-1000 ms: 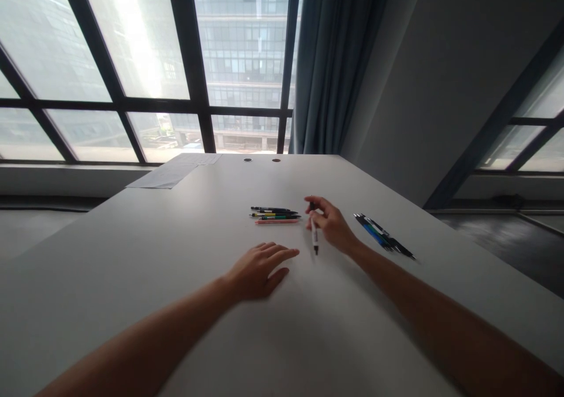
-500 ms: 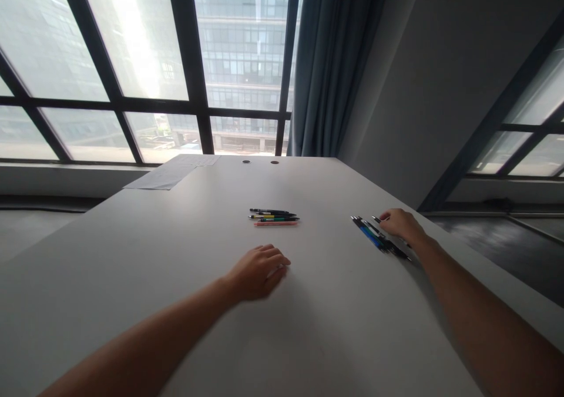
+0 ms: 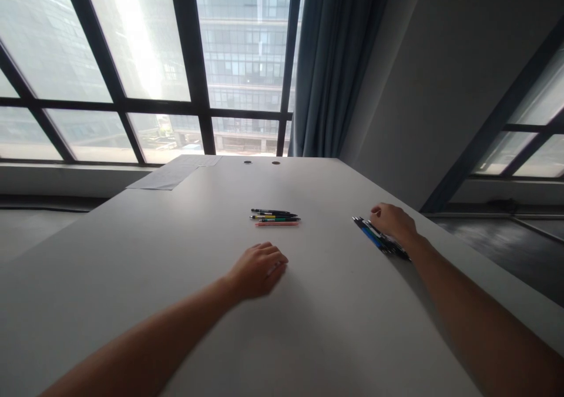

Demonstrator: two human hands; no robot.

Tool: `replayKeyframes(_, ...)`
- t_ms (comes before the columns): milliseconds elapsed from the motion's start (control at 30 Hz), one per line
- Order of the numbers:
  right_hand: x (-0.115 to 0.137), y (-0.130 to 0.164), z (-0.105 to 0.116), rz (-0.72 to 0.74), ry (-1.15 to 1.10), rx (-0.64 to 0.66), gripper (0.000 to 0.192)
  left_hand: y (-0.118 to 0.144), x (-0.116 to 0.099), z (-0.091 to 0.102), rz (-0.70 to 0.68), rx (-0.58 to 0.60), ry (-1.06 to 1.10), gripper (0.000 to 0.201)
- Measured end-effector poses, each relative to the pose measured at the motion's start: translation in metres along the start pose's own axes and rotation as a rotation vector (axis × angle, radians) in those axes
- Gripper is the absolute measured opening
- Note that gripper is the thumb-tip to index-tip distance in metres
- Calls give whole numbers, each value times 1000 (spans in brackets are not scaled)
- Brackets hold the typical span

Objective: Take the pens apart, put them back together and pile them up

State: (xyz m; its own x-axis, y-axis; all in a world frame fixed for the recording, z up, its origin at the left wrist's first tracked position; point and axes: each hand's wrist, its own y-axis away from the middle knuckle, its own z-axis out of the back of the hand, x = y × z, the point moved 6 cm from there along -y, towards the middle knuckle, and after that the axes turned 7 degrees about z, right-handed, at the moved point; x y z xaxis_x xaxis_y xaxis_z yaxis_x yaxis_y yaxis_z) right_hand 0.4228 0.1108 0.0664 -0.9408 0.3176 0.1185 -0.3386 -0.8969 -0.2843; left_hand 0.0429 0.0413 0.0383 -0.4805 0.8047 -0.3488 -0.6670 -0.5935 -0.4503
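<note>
Right hand [image 3: 393,222]: palm down at the right of the white table top [image 3: 176,256], fingers curled loosely over the far side of the row of blue and black pens [image 3: 379,236]. It touches or nearly touches them; whether it grips one, I cannot tell.
Blue and black pens: several lying side by side, touching, near the table's right edge. Long axis diagonal, far-left to near-right; far ends point toward the window [image 3: 145,62]. The near ends pass beside the right wrist.
Left hand [image 3: 259,269]: flat on the table near the middle, fingers half bent, holding nothing, apart from all pens.
Small bundle of black, yellow, green and pink pens [image 3: 275,216]: at the table's centre, beyond the left hand, stacked parallel. Long axis runs left to right.
Sheets of white paper [image 3: 174,172]: far left corner of the table.
Blue-grey curtain [image 3: 335,62]: hangs beyond the far edge.
</note>
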Motion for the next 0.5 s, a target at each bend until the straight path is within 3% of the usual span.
replayKeyframes(133,83,26,3,352,-122,-94,21,-2,7,2,88,-29,-41,20)
replayKeyframes(200,129,48,-6,544,-215,-59,19,-2,8,3,114,-37,-57,20)
replayKeyframes(300,181,76,-21,712,-265,-5,22,-2,8,3,124,-44,-69,19)
replayKeyframes(400,206,85,-27,767,-223,-21,21,-2,9,4,137,-50,-77,18)
replayKeyframes(500,211,78,-29,743,-180,-20,20,-2,10,3,147,-48,-80,17)
